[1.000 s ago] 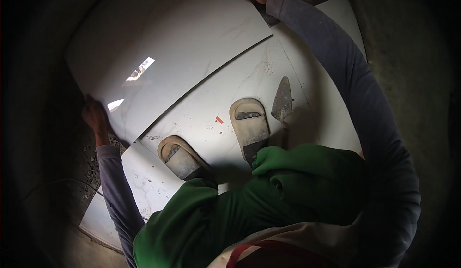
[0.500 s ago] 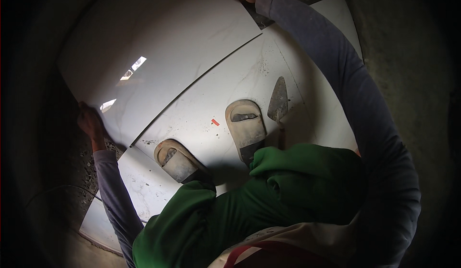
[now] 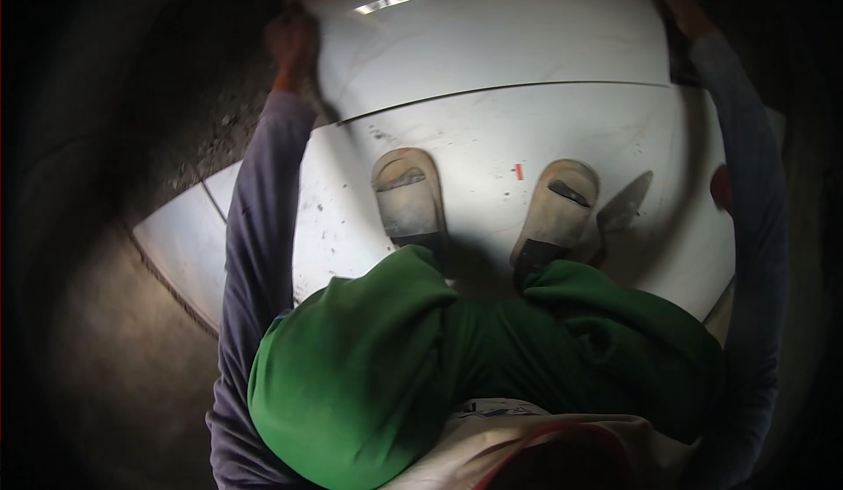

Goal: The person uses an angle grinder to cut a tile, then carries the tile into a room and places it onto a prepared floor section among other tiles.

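A large glossy white tile (image 3: pixel 492 46) with a strip of reflected light lies across the far part of the view. At its left edge my left hand (image 3: pixel 292 44) is closed, fingers curled round the border. My right hand (image 3: pixel 678 5) holds the opposite edge near the far right corner; its fingertips are dim and partly hidden. A narrow dark gap separates this tile from the white tile floor (image 3: pixel 465 126) under my feet. Whether the held tile is raised or resting I cannot tell.
My sandalled feet stand on the nearer tile. A pointed trowel (image 3: pixel 625 202) lies beside the right sandal (image 3: pixel 562 200). Between the feet is a small red piece (image 3: pixel 519 172). Dark rubble (image 3: pixel 219 134) borders the tiles at left. A red rounded object (image 3: pixel 720 189) shows by my right forearm.
The view has turned and shifted, so the tile now appears farther up and more level. Both hands remain at its opposite edges. A red object has come into sight by my right forearm.
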The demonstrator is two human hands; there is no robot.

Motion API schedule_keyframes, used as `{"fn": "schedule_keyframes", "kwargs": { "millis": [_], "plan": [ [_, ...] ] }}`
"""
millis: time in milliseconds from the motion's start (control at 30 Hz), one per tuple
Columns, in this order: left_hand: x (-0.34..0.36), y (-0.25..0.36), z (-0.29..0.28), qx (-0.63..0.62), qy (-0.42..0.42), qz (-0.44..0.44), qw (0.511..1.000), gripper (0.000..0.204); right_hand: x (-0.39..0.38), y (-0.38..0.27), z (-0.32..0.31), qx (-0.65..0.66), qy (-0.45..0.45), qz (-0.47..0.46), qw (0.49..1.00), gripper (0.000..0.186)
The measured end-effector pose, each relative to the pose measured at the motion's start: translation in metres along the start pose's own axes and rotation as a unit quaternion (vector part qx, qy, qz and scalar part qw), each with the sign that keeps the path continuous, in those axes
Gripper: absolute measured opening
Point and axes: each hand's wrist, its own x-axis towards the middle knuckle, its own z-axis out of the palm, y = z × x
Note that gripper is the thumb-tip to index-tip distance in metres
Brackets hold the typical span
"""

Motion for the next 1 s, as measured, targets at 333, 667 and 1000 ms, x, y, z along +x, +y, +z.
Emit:
{"fn": "schedule_keyframes", "kwargs": {
  "millis": [333,667,1000],
  "plan": [
    [-0.012,0.053,-0.004,-0.123,0.024,-0.044,0.991,0.079,0.008,0.083,-0.046,-0.077,0.008,-0.167,0.983,0.043],
    [-0.014,0.039,0.008,-0.067,0.033,-0.005,0.997,0.077,0.018,0.015,-0.018,-0.096,0.084,0.081,0.988,0.045],
    [-0.004,-0.009,0.028,-0.075,0.039,0.033,0.996,0.045,0.006,-0.007,-0.012,-0.124,0.142,0.068,0.98,0.049]
  ]
}}
